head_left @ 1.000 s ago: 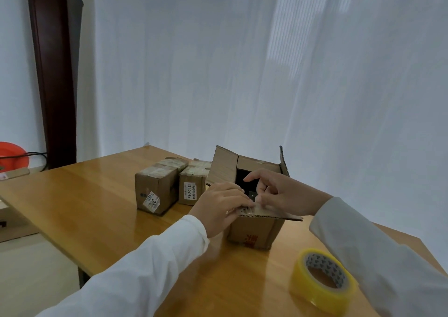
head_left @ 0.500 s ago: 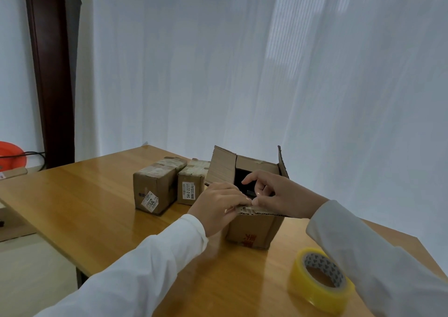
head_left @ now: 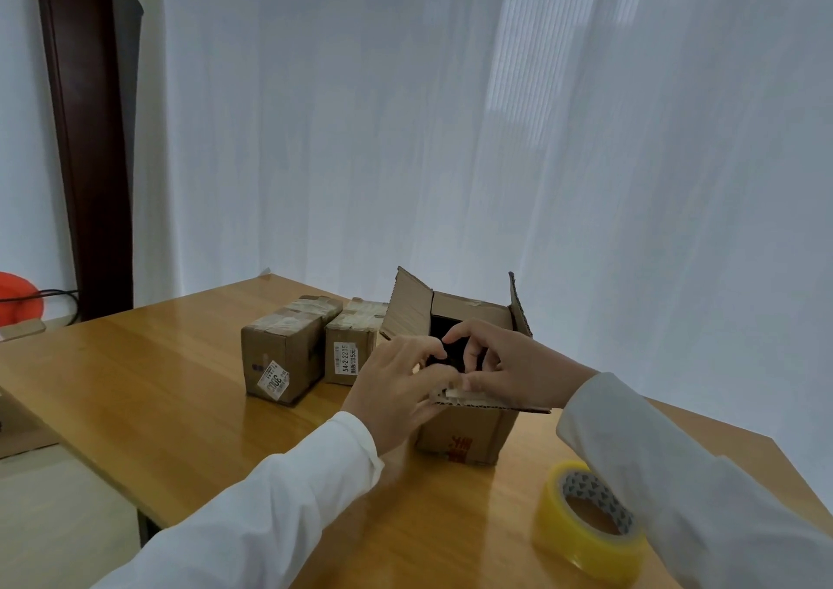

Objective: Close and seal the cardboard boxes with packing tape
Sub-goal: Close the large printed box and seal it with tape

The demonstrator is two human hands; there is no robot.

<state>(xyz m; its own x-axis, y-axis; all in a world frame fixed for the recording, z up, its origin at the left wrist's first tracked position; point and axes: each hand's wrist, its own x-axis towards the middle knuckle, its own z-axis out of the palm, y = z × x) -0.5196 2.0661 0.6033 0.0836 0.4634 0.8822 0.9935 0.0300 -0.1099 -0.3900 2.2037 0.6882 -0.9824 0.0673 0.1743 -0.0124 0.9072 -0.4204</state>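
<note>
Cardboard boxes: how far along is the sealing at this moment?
Done: two small boxes sit closed with tape across their tops. In hand: the left hand and right hand pinch the near flap of the open box. Left: fold its upright flaps and tape it; the tape roll lies untouched.

Tape roll (head_left: pixel 586 527) right-front of open box (head_left: pixel 464 435)

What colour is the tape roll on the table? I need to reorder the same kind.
Translucent yellow tape roll, with a patterned inner core; only the head view shows it.
</note>
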